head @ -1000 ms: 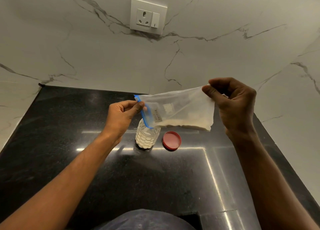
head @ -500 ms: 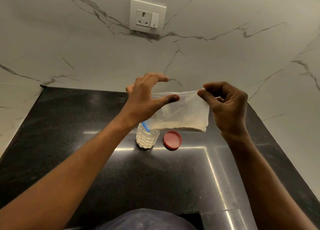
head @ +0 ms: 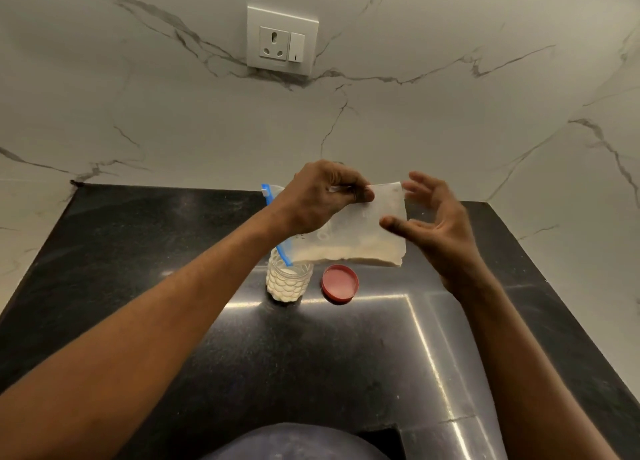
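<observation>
A clear plastic zip bag [head: 367,231] with a blue zip strip hangs in the air, pale grains lying along its lower edge. My left hand [head: 325,196] pinches the bag's top edge from above. My right hand [head: 436,224] is beside the bag's right end with fingers spread, its thumb near the plastic. The blue zip end dips into the mouth of a small clear jar [head: 288,281] partly filled with the same pale grains. The jar stands on the black counter [head: 138,269]. Its red lid [head: 340,283] lies flat just right of it.
A marble-pattern wall rises behind the counter, with a white socket and switch plate [head: 282,40]. The counter's right edge meets the wall at an angle. A dark gap [head: 381,439] opens at the counter's near edge by my body.
My left hand moved from the blue zip end up and across to pinch the bag's top edge. My right hand let go of the corner and opened.
</observation>
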